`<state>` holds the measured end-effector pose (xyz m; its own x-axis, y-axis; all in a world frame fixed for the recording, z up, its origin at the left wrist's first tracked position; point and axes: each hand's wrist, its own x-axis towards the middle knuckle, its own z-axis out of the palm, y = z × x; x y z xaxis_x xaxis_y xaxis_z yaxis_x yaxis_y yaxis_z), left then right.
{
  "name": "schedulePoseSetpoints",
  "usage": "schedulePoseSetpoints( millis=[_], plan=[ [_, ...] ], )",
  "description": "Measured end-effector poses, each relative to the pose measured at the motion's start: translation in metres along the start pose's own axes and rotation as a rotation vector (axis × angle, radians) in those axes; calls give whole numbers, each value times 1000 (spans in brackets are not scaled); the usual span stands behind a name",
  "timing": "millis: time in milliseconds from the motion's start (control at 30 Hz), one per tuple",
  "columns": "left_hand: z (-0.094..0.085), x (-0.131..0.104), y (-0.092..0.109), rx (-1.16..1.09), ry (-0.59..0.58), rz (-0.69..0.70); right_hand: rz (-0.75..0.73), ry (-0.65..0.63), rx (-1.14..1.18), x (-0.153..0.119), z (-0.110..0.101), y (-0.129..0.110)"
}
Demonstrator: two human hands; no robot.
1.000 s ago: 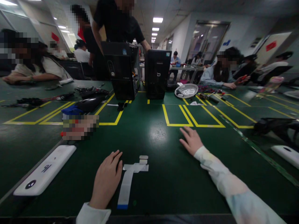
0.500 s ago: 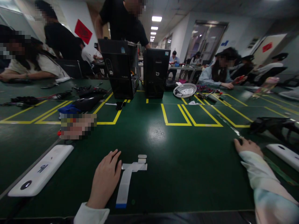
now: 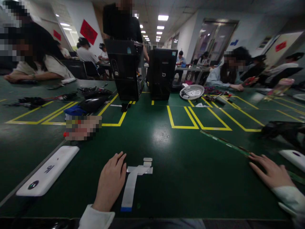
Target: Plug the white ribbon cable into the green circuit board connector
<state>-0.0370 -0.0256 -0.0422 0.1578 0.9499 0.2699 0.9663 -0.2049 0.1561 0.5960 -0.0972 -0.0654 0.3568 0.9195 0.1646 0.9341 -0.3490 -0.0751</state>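
A white flat ribbon cable (image 3: pixel 130 190), with a blue end and a connector at its far end, lies on the green table. My left hand (image 3: pixel 111 181) rests flat just left of it, fingers stretched out and holding nothing. A long, narrow green circuit board strip (image 3: pixel 224 143) lies slantwise on the right. My right hand (image 3: pixel 271 168) lies over this strip, its fingers extended and thumb apart, fingertips at the strip's edge. The part under the palm is hidden; a green piece in line with it shows beyond the wrist.
White devices lie at left (image 3: pixel 47 173) and right (image 3: pixel 294 160). Two black computer towers (image 3: pixel 163 76) stand at the back, a person behind them. A white basket (image 3: pixel 192 92), cables (image 3: pixel 30 102) and yellow tape outlines lie on the table. Other people sit around.
The green strip has shifted left and nearer, and lies at a flatter slant. My right hand has moved right and nearer, its fingers now more stretched. My left hand stays beside the ribbon cable.
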Motion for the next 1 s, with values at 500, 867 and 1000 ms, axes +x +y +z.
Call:
schedulePoseSetpoints(
  millis=[500, 867, 1000],
  plan=[
    [-1, 1, 0, -7, -29, -26, -525, 58, 103, -26, 5, -146],
    [-16, 2, 6, -116, -48, -148, -711, -91, 173, -43, -11, -332],
    [-17, 2, 4, -147, -28, -139, -705, -144, 206, -47, -14, -367]
  ],
)
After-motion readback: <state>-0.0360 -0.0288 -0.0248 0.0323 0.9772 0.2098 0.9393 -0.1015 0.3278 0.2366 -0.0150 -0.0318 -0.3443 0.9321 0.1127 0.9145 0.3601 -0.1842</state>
